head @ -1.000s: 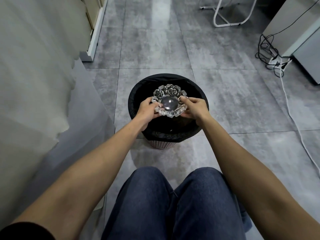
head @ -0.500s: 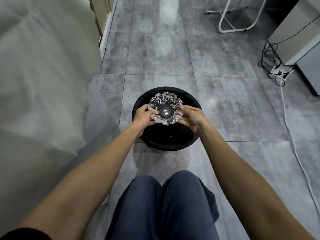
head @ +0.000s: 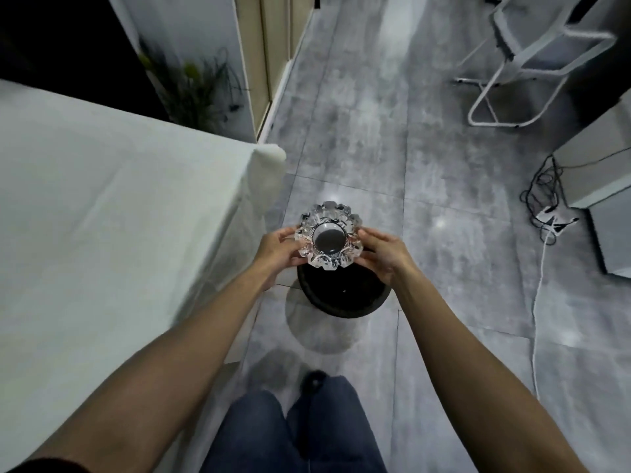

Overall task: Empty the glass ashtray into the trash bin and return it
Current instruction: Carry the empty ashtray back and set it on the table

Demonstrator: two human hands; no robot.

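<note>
The glass ashtray [head: 327, 238], scalloped and clear with a dark round centre, is held level in the air. My left hand [head: 278, 249] grips its left rim and my right hand [head: 384, 252] grips its right rim. Below and just behind it on the floor stands the round trash bin [head: 345, 297] with a black liner; its far rim is hidden by the ashtray and my hands. The ashtray's bowl looks bare, though the image is slightly blurred.
A table under a white cloth [head: 112, 213] fills the left side, its corner close to my left hand. A white chair frame [head: 512, 73] stands far right, cables and a power strip [head: 549, 216] at right. My legs in jeans [head: 293, 435] are at the bottom. Grey tiled floor.
The view has risen and swung back: the ashtray, held in both hands, has lifted up away from the bin, and the white-clothed table top has come into sight on the left.
</note>
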